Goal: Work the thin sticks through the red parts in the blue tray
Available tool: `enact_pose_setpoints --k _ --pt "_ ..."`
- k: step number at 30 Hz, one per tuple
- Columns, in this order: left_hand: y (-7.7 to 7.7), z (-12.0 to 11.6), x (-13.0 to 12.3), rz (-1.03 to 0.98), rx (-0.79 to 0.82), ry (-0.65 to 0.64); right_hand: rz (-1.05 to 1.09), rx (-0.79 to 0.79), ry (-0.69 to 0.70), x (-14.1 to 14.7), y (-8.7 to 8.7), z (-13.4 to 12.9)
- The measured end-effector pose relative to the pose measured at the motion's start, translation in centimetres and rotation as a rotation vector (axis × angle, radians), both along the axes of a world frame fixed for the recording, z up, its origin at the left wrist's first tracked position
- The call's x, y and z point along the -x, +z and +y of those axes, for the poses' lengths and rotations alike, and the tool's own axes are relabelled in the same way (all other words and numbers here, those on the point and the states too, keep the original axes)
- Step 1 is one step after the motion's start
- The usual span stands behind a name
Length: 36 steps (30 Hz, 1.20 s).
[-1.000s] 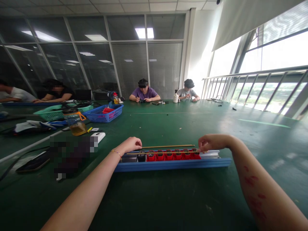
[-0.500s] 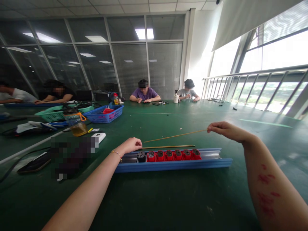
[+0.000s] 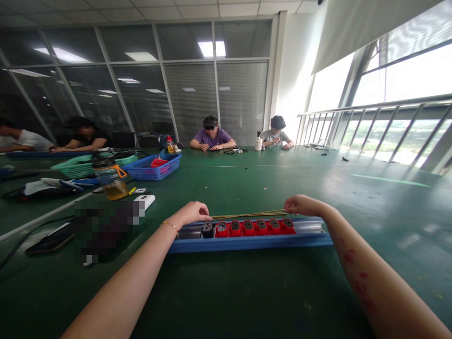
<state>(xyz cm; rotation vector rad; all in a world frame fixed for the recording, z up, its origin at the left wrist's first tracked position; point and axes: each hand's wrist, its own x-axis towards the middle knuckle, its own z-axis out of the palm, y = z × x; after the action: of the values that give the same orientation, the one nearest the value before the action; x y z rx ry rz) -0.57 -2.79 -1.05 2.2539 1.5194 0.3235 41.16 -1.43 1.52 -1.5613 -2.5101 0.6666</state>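
Behind a blue rail with a silvery inside lie several thin golden rods, running lengthwise along it. My left hand, wearing a beaded bracelet, is closed at their left ends. At the other end, my right hand pinches the right end of one thin rod, which lies close along the others. Inside the rail sits a row of several red blocks with dark grey tops, and one black block stands at the row's left end, just below my left fingers.
On the left of the green table are a blue basket, a green basket, a jar of amber liquid, a dark phone and cables. Several people sit at the far side, near a white bottle.
My right hand has moved left and down, bringing its rod from a raised slant to alongside the others. My left hand stays nearly in place.
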Motion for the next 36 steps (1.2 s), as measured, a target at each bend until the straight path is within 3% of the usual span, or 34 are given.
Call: enact_pose_setpoints --k 5,10,13,19,22,31,36 --pt "-0.6 0.6 0.4 -0.002 -0.017 -0.007 -0.073 -0.081 0.018 1.2 -1.6 0.8" --pt "-0.5 0.6 0.4 -0.006 -0.017 -0.012 -0.040 -0.053 0.005 0.7 -1.3 0.7" --pt "-0.5 0.5 0.4 -0.008 -0.014 -0.007 0.014 -0.036 -0.003 0.0 -0.1 0.2" --pt "-0.5 0.6 0.4 0.020 -0.037 -0.018 0.072 -0.025 0.052 -0.5 4.2 -2.5" --pt "-0.1 0.3 0.1 0.099 -0.076 -0.040 0.054 -0.035 0.079 -0.1 5.1 -3.3" --pt "1.0 -0.1 -1.0 0.337 -0.172 -0.063 -0.100 -0.059 0.090 0.6 4.2 -2.7" --pt "0.9 0.0 -1.1 0.357 -0.200 -0.034 -0.175 -0.172 0.070 1.9 2.0 -1.5"
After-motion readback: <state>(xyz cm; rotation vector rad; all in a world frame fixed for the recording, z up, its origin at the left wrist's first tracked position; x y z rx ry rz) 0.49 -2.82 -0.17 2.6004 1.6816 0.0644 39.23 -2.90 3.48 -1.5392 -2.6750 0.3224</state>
